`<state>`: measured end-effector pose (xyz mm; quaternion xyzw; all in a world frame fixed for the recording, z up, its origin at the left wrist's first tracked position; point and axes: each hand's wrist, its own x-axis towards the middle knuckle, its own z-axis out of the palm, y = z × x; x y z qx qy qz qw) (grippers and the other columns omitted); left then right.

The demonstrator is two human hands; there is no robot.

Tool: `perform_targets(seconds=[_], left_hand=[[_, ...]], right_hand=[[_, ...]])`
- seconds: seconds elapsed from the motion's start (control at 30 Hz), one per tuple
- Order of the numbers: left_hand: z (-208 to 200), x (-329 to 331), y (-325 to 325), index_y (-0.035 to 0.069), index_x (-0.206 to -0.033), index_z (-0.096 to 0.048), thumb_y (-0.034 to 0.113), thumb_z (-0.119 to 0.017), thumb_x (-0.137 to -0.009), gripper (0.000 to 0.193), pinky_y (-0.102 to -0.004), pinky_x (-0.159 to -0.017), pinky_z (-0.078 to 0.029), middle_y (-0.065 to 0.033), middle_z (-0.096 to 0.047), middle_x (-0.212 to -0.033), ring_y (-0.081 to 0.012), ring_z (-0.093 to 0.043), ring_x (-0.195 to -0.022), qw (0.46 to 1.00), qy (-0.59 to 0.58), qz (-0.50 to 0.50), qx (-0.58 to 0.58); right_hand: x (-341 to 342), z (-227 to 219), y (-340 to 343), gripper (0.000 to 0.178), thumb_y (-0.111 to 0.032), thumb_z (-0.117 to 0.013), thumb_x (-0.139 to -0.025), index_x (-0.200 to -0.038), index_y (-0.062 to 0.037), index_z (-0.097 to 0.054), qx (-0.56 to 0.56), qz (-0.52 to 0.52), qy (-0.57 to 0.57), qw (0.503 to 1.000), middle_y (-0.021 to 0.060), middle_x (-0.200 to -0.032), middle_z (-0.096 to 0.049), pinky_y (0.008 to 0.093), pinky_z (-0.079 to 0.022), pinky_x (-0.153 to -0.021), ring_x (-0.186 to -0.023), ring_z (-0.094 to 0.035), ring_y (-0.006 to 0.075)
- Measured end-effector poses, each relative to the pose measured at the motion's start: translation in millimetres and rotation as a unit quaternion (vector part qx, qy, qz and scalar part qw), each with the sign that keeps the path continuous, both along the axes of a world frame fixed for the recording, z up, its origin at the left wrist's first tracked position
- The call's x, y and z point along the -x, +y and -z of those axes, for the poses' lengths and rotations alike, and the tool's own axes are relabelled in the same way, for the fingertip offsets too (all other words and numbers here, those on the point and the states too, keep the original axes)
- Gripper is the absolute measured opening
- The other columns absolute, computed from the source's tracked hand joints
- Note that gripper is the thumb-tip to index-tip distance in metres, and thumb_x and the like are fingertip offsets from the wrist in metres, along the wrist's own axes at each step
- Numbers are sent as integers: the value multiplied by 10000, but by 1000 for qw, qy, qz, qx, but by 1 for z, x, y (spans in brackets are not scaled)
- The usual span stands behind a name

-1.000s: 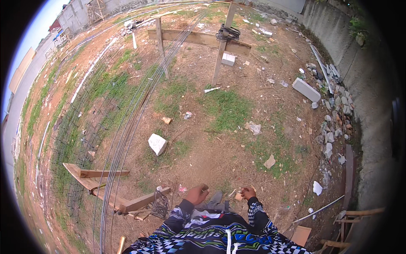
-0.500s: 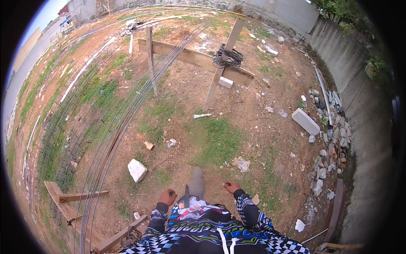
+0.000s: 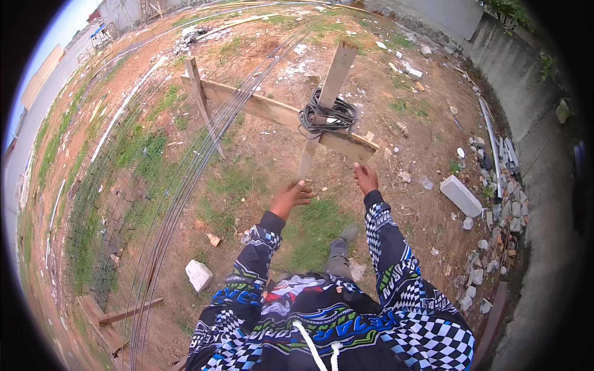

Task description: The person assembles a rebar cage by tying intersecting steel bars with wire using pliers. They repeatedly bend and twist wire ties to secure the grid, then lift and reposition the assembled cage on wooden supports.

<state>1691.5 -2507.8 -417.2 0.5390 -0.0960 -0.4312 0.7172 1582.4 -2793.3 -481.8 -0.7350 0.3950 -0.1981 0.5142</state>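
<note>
Both arms reach forward toward a wooden stand. My left hand (image 3: 289, 199) is open, its fingers apart and pointing right, below the horizontal board (image 3: 263, 109). My right hand (image 3: 365, 178) is raised just under the board's right end, fingers loosely bent and apart, holding nothing. A dark wire coil (image 3: 341, 115) hangs around the upright wooden post (image 3: 339, 71) where it crosses the board. Neither hand touches the coil or the wood as far as I can see.
A bundle of long steel bars (image 3: 179, 176) rests across the board to my left, beside wire mesh (image 3: 80, 247). A pale block (image 3: 461, 196) and rubble (image 3: 508, 213) lie along the right-hand wall (image 3: 538, 161). A white stone (image 3: 198, 275) sits near my left side.
I have stepped closer to the wooden stand. Both hands have risen from beside my waist and stretched forward toward the board and the coil; the left fingers have spread.
</note>
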Motion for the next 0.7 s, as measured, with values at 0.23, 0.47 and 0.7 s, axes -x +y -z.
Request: perform_targets(seconds=[0.23,0.47,0.7], left_hand=[[37,-92,-258,-61,-1309,-405,148,-722,-879,574,-335,-997,-442,-190,-517,-1280,-232,-513,-1204,938,-11,-323,125],[85,-122,-326,-16,-1163,-521,37,-703,-830,383,-360,-779,-511,-92,-614,-1030,-203,-617,-892,859,141,-454,189],[35,-107,-354,-6,-1087,-569,155,-659,-874,281,-375,-914,-502,-119,-632,-1017,-243,-622,-955,797,186,-550,169]], right_hand=[[-158,-52,-140,507,-361,-581,-921,-1297,-22,-551,310,-102,-74,942,197,-1240,-603,423,-430,-997,-1156,-567,332],[-233,-49,-204,623,-436,-625,-845,-1333,-58,-538,199,-428,55,880,195,-1319,-567,433,-391,-1053,-1228,-524,347],[-283,-52,-218,524,-306,-648,-745,-1191,-35,-593,141,-555,144,807,236,-1110,-630,446,-458,-940,-1085,-584,389]])
